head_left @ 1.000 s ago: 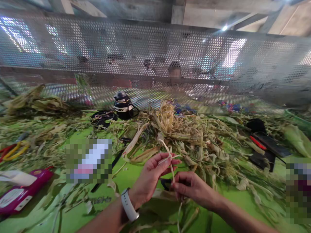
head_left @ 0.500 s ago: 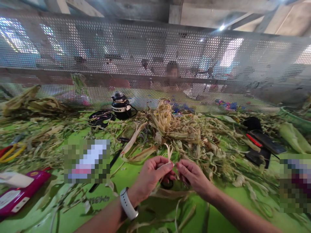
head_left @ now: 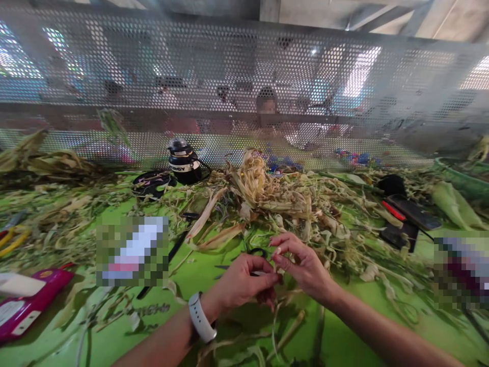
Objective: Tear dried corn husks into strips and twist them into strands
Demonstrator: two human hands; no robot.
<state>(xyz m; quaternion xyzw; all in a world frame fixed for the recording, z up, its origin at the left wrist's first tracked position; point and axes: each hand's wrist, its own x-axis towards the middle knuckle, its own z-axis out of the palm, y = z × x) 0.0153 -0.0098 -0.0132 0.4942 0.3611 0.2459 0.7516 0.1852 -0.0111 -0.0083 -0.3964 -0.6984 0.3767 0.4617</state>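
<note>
Pale husk strip (head_left: 274, 326) is just below L hand (head_left: 250, 283), front ctr; can't tell if held. L hand's fingers curl in, grip hidden. R hand (head_left: 298, 262), beside it, has fingers bent; can't tell if pinching. Scissors (head_left: 258, 252) partly behind L hand. Beyond: husk pile (head_left: 252, 186) on green tabletop (head_left: 202, 272), black jug (head_left: 185, 164), perf. screen (head_left: 214, 66).

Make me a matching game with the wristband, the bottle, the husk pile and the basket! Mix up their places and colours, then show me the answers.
Things:
1. Wristband
2. Bottle
3. Husk pile
4. Basket

Places and colours:
A. Green, at the right edge of the picture
B. Pale tan, heaped in the middle
C. Around the wrist of the left hand
D. Black with a white band

Right pairs: 1-C, 2-D, 3-B, 4-A
</note>
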